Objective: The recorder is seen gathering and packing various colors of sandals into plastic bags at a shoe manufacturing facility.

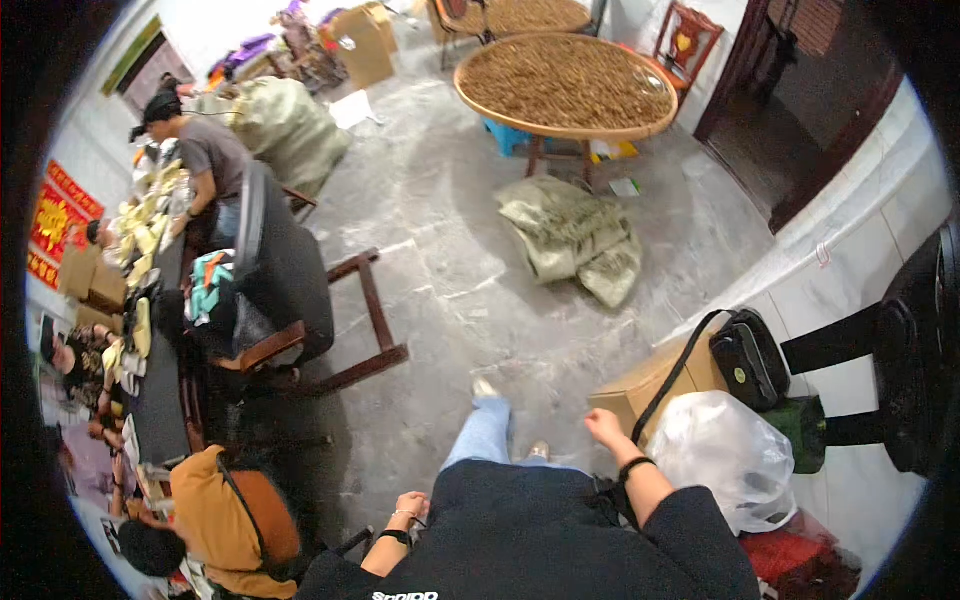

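Observation:
My left hand (412,503) hangs beside my body with its fingers loosely curled, a bracelet and a dark band at the wrist. It holds nothing that I can see. My right hand (604,427) is half raised, closed in a loose fist with nothing visible in it, above a dark wristband. Nearest to the right hand is an open cardboard box (640,390) on the right. A black bag (750,358) with a strap lies on that box. Beside my right forearm sits a white translucent plastic bag (718,455).
A large round tray (567,85) of brown dried material stands ahead on a wooden support. In front lies a crumpled woven sack (570,235). At left, people sit along a long table (160,385) heaped with pale items; a dark-backed wooden chair (285,260) juts out.

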A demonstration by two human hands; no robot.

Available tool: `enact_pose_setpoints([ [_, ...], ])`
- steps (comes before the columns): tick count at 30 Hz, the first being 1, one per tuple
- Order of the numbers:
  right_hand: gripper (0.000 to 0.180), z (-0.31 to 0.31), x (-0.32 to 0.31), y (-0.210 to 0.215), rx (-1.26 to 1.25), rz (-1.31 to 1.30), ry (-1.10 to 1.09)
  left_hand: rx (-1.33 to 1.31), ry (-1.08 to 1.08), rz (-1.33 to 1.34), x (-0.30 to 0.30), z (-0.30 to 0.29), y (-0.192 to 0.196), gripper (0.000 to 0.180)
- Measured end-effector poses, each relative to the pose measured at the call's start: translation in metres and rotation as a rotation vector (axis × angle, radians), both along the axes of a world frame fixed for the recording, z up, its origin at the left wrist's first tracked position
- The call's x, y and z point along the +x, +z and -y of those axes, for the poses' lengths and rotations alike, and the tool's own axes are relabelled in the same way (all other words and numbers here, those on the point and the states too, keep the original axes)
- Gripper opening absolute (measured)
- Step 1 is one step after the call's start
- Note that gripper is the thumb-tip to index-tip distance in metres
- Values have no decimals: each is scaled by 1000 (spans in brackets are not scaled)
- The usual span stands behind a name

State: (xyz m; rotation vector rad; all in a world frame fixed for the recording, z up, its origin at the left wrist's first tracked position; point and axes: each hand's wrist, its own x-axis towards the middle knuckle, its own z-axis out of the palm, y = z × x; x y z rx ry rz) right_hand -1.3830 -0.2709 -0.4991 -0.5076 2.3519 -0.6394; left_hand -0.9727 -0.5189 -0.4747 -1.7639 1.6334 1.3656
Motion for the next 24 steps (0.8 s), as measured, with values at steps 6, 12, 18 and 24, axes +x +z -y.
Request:
enact_pose_setpoints([
  [6,26,94,-67,-46,181,135,163,-185,-509,53,-68,94,-69,22],
  [12,26,192,-183,-56,280,71,184,-455,-589,-30,-195,224,-72,22],
  [18,23,306,-278,-32,61,1,-4,-185,70,-339,-335,338,11,19],
  [24,24,396,-365,-58,66,-34,71,-171,12,-312,-403,337,5,17],
])
